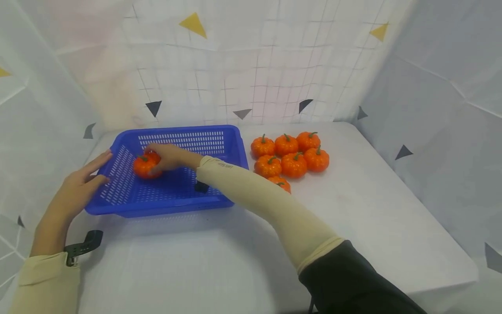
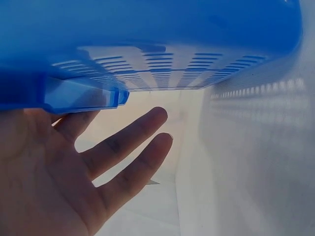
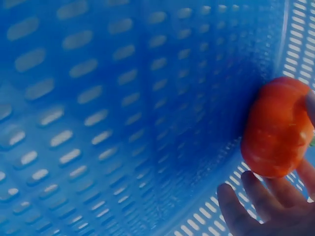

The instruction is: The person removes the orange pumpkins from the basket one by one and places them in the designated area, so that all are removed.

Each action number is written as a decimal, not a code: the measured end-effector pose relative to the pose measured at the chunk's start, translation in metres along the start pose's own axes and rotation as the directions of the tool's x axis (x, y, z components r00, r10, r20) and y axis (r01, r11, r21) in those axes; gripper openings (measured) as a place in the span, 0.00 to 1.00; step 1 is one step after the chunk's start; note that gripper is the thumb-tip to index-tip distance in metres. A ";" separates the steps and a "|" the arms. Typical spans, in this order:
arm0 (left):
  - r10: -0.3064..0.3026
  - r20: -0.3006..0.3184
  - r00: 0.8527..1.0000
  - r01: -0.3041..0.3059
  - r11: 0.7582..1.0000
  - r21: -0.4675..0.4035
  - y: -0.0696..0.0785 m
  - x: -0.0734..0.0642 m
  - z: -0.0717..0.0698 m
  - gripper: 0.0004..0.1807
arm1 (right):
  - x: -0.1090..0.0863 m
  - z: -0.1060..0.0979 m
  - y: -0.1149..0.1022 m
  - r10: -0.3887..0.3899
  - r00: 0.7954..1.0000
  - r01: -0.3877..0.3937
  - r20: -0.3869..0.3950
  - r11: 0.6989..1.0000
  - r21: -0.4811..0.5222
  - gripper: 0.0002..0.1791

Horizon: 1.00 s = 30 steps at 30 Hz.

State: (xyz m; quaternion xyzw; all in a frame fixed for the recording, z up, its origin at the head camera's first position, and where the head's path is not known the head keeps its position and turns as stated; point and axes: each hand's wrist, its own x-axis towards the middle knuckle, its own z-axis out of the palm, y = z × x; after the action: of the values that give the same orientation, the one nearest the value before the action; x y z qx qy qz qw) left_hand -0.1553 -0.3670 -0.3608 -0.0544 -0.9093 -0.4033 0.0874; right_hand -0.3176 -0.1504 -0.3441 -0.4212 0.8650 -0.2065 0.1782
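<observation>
In the head view my right hand (image 1: 168, 158) reaches into a blue plastic basket (image 1: 164, 205) and grips a small orange pumpkin (image 1: 144, 168) near its left end. A second orange patch shows beside it, partly covered by the fingers. The right wrist view has the pumpkin (image 3: 273, 130) against the slotted basket wall, fingers (image 3: 256, 201) below it and the thumb at its right edge. My left hand (image 1: 76, 192) rests on the basket's left rim with thumb and forefinger. From the left wrist, two straight fingers (image 2: 130, 169) extend beneath the rim, touching nothing.
Several more orange pumpkins (image 1: 294, 165) sit grouped on the white table (image 1: 372, 218), just right of the basket. White sheets with triangle patterns (image 1: 243, 56) hang behind and at both sides. My right forearm (image 1: 266, 200) crosses over the basket's front right corner.
</observation>
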 end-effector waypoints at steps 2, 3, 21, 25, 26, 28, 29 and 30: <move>-0.005 -0.001 1.000 0.005 1.000 0.005 -0.001 -0.001 0.000 0.33 | 0.002 0.003 -0.001 0.009 1.000 -0.009 -0.004 1.000 0.005 0.34; -0.009 -0.001 1.000 0.009 1.000 0.008 -0.001 -0.001 0.000 0.33 | 0.002 0.004 -0.002 0.016 1.000 -0.016 -0.005 1.000 0.010 0.34; -0.051 0.010 0.999 0.051 0.999 0.018 0.000 -0.001 -0.002 0.34 | -0.001 0.003 -0.001 0.026 0.999 -0.026 -0.042 1.000 -0.006 0.42; -0.049 0.000 0.999 0.049 0.999 0.017 0.000 -0.001 -0.001 0.34 | -0.002 0.002 0.000 0.012 1.000 -0.012 -0.029 1.000 0.010 0.41; -0.049 -0.002 0.999 0.049 0.999 0.016 0.000 -0.001 -0.001 0.34 | -0.002 0.001 0.001 0.007 1.000 -0.006 -0.027 1.000 0.018 0.41; -0.048 -0.006 0.999 0.048 0.999 0.021 0.001 -0.001 -0.001 0.34 | -0.002 0.000 0.001 -0.001 1.000 0.002 -0.032 1.000 0.028 0.41; -0.051 -0.006 0.999 0.051 0.998 0.023 0.001 0.000 -0.001 0.34 | -0.003 -0.001 0.001 -0.006 0.999 0.008 -0.036 0.999 0.031 0.41; -0.055 -0.005 0.998 0.055 0.998 0.025 0.001 0.000 -0.001 0.34 | -0.003 -0.001 0.001 -0.005 0.999 0.006 -0.044 0.999 0.039 0.41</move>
State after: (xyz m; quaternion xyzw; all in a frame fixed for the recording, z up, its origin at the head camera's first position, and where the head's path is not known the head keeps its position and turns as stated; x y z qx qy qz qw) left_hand -0.1548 -0.3667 -0.3593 -0.0272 -0.9153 -0.3941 0.0788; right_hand -0.3171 -0.1472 -0.3431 -0.4154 0.8632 -0.2332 0.1671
